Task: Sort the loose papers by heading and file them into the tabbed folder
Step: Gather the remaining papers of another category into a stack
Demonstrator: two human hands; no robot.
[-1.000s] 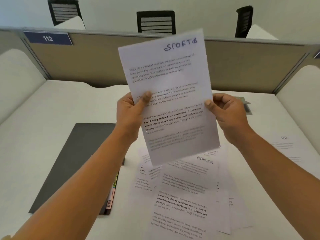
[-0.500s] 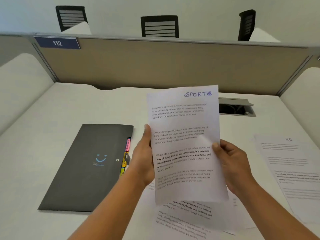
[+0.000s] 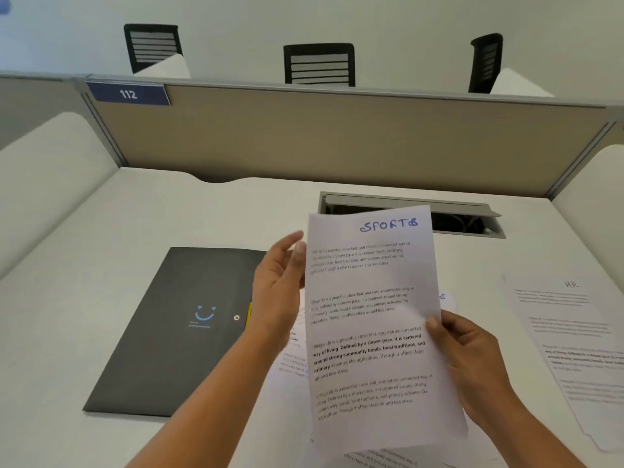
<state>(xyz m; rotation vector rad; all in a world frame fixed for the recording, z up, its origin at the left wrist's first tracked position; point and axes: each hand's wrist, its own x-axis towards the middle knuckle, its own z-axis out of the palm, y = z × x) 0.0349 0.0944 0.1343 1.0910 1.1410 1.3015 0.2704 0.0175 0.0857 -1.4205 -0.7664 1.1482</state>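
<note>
Lowered SPORTS sheet (image 3: 374, 319); released by left hand (image 3: 275, 295), now open beside it; pinched at right edge by right hand (image 3: 472, 359) alone. Probably bound for own pile.

SPORTS sheet (image 3: 378, 332), HR sheet (image 3: 574, 332), 112 plate (image 3: 128, 93)

One tabletop (image 3: 101, 248). One dark grey folder (image 3: 175, 332). Two single sheets with readable headings: one sheet headed SPORTS (image 3: 374, 315) and one sheet headed HR (image 3: 574, 332). One pile of loose papers (image 3: 293, 363), overlapping and partly hidden, so the number of sheets in it cannot be counted. Two grips, both bare hands: the left grip (image 3: 277, 292) and the right grip (image 3: 472, 363). Three black chairs (image 3: 319, 64). One blue number plate (image 3: 128, 93) reading 112. One cable hatch (image 3: 466, 219).
</note>
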